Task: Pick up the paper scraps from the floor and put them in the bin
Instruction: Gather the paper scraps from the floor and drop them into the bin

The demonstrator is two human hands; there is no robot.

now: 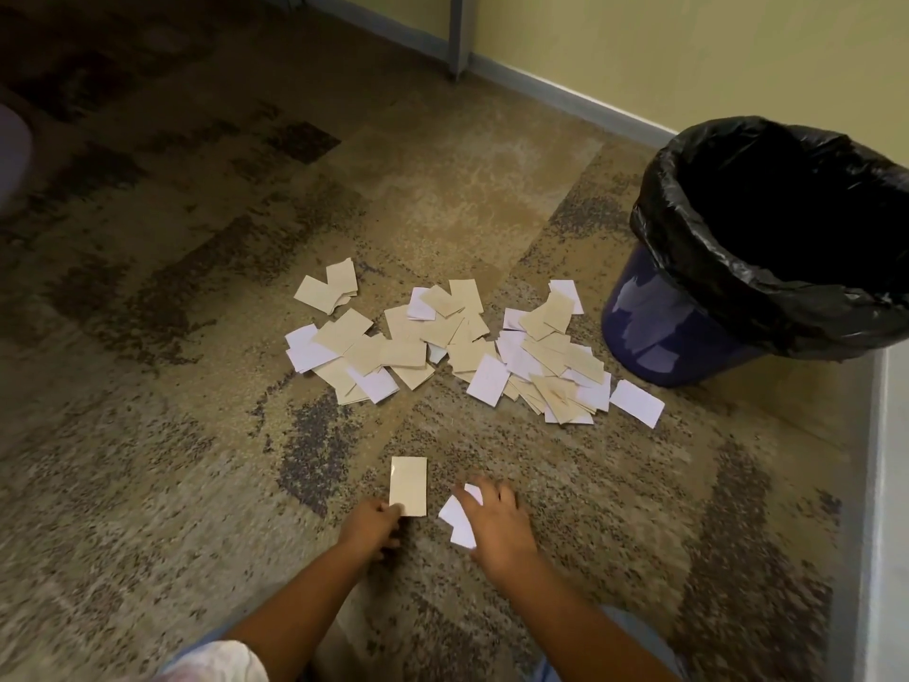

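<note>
On the patterned carpet [147,484] just in front of my knees, both my hands are low and busy. My left hand [370,526] pinches the near edge of a tan rectangular paper scrap [408,486] between thumb and curled fingers; the scrap stands out toward twelve o'clock. My right hand [494,521], fingers spread and half curled, rests over two small white scraps [457,521]; whether it has really gripped them I cannot tell. Farther out at twelve o'clock lies the main pile of tan and white scraps [462,347], untouched on the floor. At two o'clock stands the blue bin [654,327], lined with a black bag [767,283] and open. I judge this an early gathering step. Next I should secure both pickups, then carry them to the bin's mouth and release them.
</note>
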